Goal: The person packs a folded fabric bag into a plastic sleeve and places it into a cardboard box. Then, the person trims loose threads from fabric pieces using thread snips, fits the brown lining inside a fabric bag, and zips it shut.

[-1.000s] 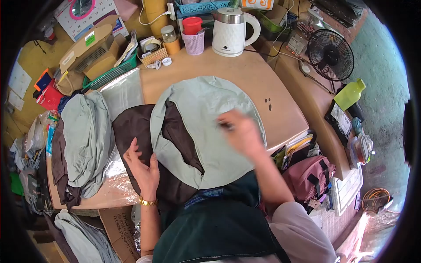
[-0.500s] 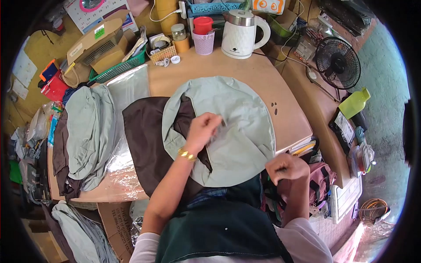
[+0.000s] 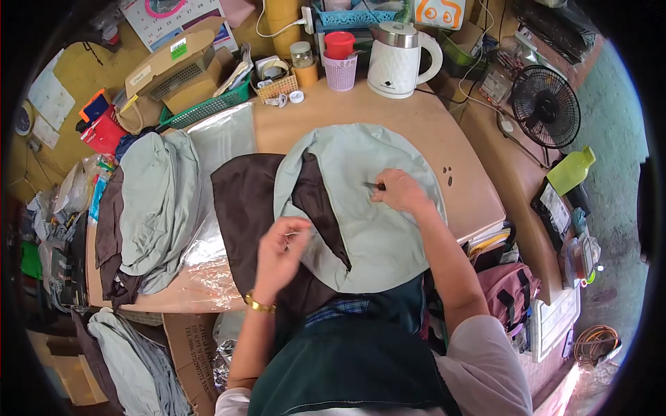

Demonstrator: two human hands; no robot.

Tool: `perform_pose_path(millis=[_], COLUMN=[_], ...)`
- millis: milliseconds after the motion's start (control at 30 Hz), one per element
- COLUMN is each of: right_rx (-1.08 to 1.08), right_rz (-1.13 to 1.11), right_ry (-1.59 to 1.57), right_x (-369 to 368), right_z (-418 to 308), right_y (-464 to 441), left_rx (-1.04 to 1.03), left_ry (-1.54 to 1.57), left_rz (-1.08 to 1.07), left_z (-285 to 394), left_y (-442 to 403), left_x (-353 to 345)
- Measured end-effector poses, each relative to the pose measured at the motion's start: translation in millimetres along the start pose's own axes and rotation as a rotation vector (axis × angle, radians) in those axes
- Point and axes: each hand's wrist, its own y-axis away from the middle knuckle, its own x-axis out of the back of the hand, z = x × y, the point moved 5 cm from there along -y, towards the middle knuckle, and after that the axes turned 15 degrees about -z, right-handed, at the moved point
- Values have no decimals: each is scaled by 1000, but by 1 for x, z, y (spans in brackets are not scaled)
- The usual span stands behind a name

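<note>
A pale grey-green cloth piece (image 3: 395, 243), rounded in outline, lies on the table with a long opening showing dark brown fabric (image 3: 243, 208), which also spreads out at its left. My right hand (image 3: 402, 191) is closed around a small dark-handled tool (image 3: 380, 186) with a thin tip, over the upper right of the pale cloth. Its exact kind cannot be made out. My left hand (image 3: 281, 253), with a gold bracelet at the wrist, is over the left edge of the cloth. Its fingers are curled together, and whatever is between them is too small to name.
Folded grey-green and brown cloths (image 3: 156, 208) lie at the left beside clear plastic sheeting (image 3: 222, 145). Along the back stand a green basket (image 3: 208, 104), a lilac cup (image 3: 340, 73) and a white kettle (image 3: 393, 62). A black fan (image 3: 546, 107) is at the right.
My left hand has drawn back from the middle of the cloth toward its left edge. My right hand has come in from beyond the right edge and now reaches over the cloth.
</note>
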Motion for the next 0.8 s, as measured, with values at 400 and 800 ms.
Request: perform_pose_path(millis=[400,800], right_rx=[259,731], right_rz=[23,48], right_ry=[-1158,-1679], right_x=[11,76], right_z=[13,-63], right_y=[96,71], left_rx=[204,-1], left_ry=[-326,190], left_rz=[-2,196], left_z=[-29,60], left_y=[-6,-19], left_x=[10,9])
